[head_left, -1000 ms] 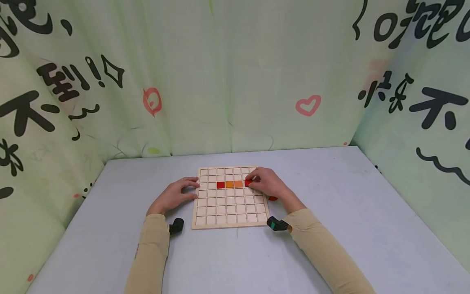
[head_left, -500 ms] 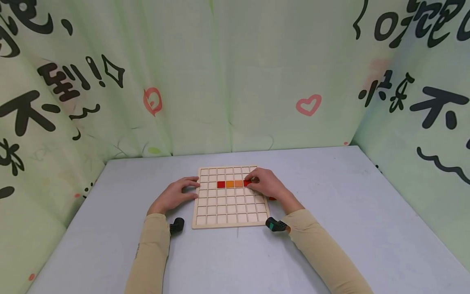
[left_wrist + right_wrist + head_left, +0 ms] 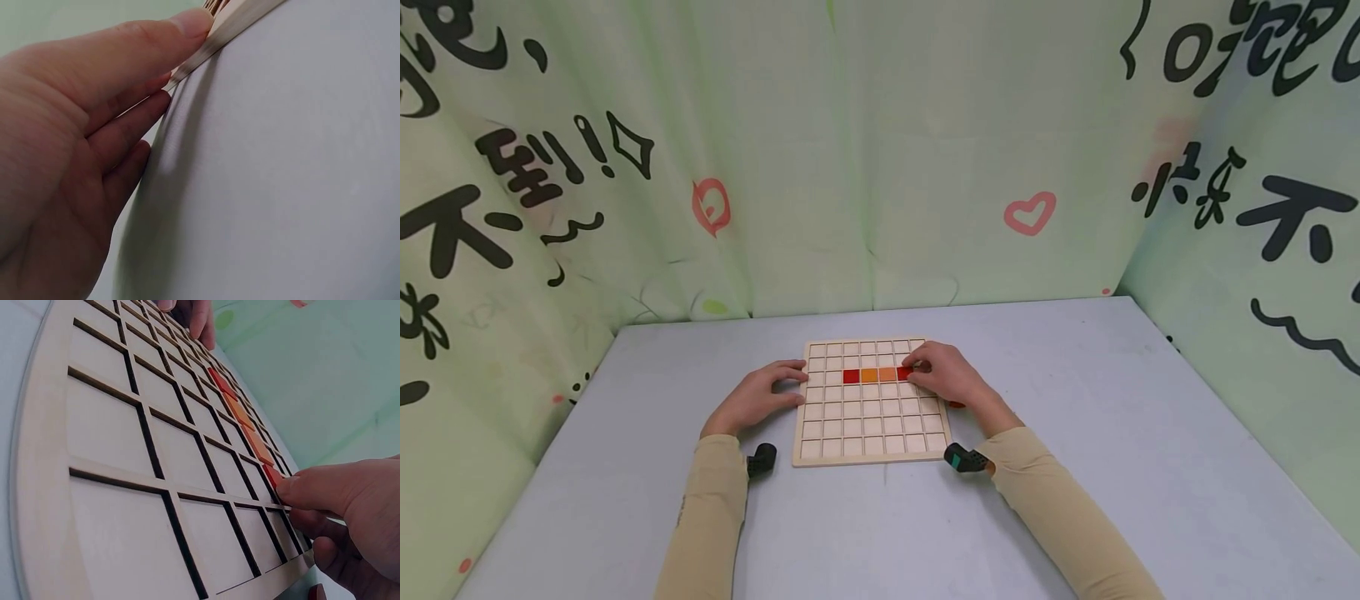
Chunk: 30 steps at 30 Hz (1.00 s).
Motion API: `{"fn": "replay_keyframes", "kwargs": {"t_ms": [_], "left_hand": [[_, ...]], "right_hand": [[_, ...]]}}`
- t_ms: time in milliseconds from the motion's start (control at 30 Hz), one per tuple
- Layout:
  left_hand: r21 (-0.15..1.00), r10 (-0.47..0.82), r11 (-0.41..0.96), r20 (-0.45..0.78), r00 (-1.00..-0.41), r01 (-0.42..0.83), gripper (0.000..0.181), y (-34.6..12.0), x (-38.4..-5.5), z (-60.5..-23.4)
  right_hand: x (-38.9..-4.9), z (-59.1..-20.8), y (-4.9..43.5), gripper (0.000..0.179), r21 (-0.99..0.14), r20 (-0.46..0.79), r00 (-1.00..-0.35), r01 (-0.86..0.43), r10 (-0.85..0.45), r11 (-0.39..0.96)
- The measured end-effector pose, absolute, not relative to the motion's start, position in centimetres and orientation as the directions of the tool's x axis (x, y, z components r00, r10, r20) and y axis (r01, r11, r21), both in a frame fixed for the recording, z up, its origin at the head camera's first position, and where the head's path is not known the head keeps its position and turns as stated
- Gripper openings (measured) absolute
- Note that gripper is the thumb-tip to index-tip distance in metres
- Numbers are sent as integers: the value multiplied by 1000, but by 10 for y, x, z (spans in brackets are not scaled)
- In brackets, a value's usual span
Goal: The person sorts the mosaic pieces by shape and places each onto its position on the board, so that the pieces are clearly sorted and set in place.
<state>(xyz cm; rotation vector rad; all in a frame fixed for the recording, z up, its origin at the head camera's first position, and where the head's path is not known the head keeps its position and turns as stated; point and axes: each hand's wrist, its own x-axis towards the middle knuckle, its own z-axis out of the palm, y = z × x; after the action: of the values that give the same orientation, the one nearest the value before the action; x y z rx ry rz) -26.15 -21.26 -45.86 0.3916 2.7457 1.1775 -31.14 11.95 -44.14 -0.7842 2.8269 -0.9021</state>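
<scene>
A wooden grid board [image 3: 852, 427] lies flat on the table. Along one row sit a red tile [image 3: 851, 377], a yellow-orange tile [image 3: 869, 376] and an orange tile [image 3: 887, 375], side by side. At the right end of that row, my right hand [image 3: 951, 374] pinches another red tile [image 3: 272, 475], which is at the cell beside the orange one; its far side is hidden by the thumb. My left hand [image 3: 752, 402] rests against the board's left edge, thumb and fingers extended and touching the frame.
A red piece [image 3: 957, 405] lies on the table beside the board's right edge, partly hidden under the right wrist. Black wrist cameras [image 3: 762, 461] sit on both wrists. A light green printed curtain [image 3: 880, 167] hangs behind the table's far edge.
The right hand has shifted slightly left with the red tile, bringing it up against the orange tile; over the last half second it barely moves. The left hand stays put.
</scene>
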Motion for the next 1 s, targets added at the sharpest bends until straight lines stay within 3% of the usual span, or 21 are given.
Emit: {"fn": "replay_keyframes", "kwargs": {"t_ms": [1000], "left_hand": [[724, 283, 668, -34, -958, 172, 40, -212, -261, -456]], "right_hand": [[-310, -441, 119, 22, -565, 90, -870, -446, -485, 694]]}}
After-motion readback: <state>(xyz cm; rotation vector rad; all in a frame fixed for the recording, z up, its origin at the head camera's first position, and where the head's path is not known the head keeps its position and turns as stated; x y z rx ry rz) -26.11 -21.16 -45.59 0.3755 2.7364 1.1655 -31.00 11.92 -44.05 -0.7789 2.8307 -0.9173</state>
